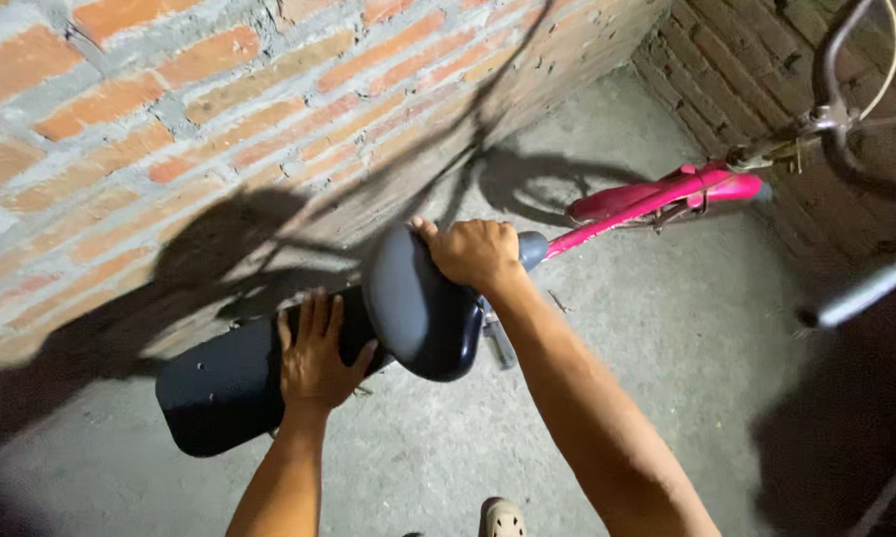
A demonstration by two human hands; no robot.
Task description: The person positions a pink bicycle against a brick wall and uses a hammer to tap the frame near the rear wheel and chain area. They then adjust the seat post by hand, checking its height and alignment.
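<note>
A pink bicycle frame point(656, 199) stands along a brick wall, seen from above. My right hand point(473, 254) grips the nose of its dark saddle point(418, 308). Behind the saddle, my left hand point(314, 353) lies flat, fingers spread, on a dark padded rear seat point(214, 388). The handlebar point(845, 119) and a grey grip point(865, 293) show at the far right. The wheels are hidden under the seats and frame.
A red brick wall point(169, 119) runs close along the left, and a second brick wall point(746, 60) closes the corner ahead. The floor point(666, 338) is bare grey concrete. A light shoe tip point(502, 519) shows at the bottom edge.
</note>
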